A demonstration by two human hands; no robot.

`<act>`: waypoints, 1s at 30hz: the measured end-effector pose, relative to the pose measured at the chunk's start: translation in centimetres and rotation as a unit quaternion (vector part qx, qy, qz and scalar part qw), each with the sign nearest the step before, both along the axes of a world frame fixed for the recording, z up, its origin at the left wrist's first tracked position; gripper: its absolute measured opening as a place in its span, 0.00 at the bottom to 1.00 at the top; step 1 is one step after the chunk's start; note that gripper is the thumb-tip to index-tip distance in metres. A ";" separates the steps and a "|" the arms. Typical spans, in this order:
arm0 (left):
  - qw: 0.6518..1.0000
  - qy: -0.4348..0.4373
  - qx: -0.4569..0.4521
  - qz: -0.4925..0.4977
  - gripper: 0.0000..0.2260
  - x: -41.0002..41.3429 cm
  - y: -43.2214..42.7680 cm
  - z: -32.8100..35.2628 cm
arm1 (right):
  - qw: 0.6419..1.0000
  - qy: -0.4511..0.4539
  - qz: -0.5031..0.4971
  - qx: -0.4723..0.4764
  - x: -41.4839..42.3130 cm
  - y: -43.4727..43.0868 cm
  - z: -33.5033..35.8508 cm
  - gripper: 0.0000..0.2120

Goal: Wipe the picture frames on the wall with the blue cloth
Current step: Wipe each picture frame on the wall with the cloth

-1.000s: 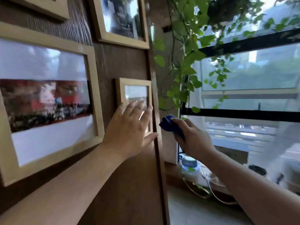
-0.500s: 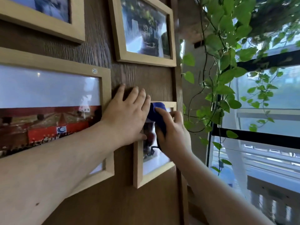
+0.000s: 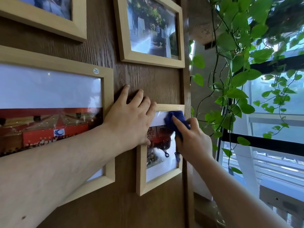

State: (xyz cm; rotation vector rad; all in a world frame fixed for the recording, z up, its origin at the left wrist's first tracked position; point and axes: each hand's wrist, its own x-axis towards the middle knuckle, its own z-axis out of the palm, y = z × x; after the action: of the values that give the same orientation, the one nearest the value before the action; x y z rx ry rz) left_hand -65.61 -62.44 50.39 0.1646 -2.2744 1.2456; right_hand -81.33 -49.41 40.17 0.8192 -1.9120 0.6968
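- A blue cloth [image 3: 176,121], bunched, is pressing against the glass near the top right of a small pale-wood picture frame [image 3: 141,171].
- Three more pale-wood frames are hanging on the dark wood wall: a wide one [image 3: 108,89], an upright one [image 3: 122,38], and a cropped one [image 3: 79,22].

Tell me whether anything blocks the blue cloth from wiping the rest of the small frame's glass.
Partly. The left hand lies flat over the small frame's upper-left corner, covering that bit of glass. The blue cloth, under the right hand, sits at the upper right; the glass below it shows bare.
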 end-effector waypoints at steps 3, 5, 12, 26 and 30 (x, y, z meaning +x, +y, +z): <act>1.000 -0.011 -0.005 0.001 0.49 0.0 0.0 0.4 | 0.999 -0.040 -0.013 -0.003 -0.3 0.1 0.2 0.24; 1.000 -0.015 -0.004 0.004 0.50 -0.1 0.1 0.5 | 0.998 -0.064 0.027 -0.011 0.6 -0.5 0.4 0.26; 1.000 -0.014 -0.009 0.012 0.51 -0.1 0.2 0.3 | 0.990 0.027 0.139 0.027 4.6 -2.1 -0.8 0.28; 1.000 -0.011 -0.011 0.020 0.51 0.0 0.2 0.0 | 0.977 -0.077 0.201 0.013 4.4 -1.9 -3.4 0.29; 1.000 -0.014 -0.011 0.022 0.51 0.2 0.3 0.1 | 0.985 -0.032 0.165 0.029 4.0 -1.5 -3.8 0.29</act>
State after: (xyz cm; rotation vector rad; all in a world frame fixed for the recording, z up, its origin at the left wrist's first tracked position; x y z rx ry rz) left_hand -65.46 -62.11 50.51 0.1928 -2.2915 1.3021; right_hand -77.28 -50.96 36.33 1.1799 -1.8797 0.8766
